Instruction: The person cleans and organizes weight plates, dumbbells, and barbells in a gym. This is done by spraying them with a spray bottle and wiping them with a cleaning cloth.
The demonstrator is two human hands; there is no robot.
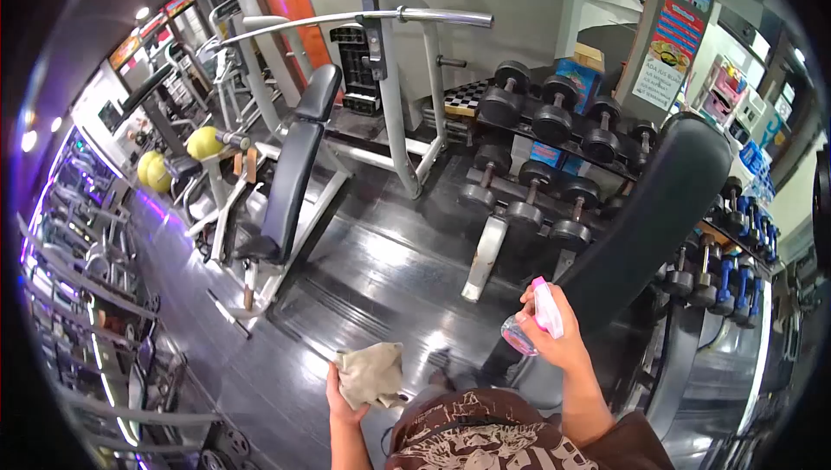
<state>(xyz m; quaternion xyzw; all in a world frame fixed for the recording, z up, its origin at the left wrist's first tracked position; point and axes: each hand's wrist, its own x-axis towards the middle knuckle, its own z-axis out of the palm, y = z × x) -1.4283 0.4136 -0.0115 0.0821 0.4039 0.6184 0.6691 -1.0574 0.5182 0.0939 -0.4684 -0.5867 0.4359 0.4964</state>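
Far left, yellow pads [204, 143] are mounted on a machine beside a padded black seat [294, 176], whose long back section slopes upward. Behind the seat, a metal bar [446, 16] crosses a grey upright [391, 106]. Lower and to the right, over the dark, glossy floor [381, 249], the left hand [340, 394] holds a crumpled grey-beige cloth [370, 373]; its grip is closed on the left edge of the fabric, which spreads toward the right and hangs clear of the floor. The wearer's brown printed shirt [485, 435] lies between the two forearms. Next, dumbbells [554, 111] stand in two tiers on a rack. Below them, the right hand [558, 340] holds a spray bottle [547, 312]; its grip is wrapped around the bottle, which is tilted, with the pink-and-white head uppermost and the clear body to the lower left. The bottle is held apart from the cloth, near a large black bench [662, 202] that slants upward to the right. Far right, blue dumbbells [725, 284] hang beside a second rack's darker weights.
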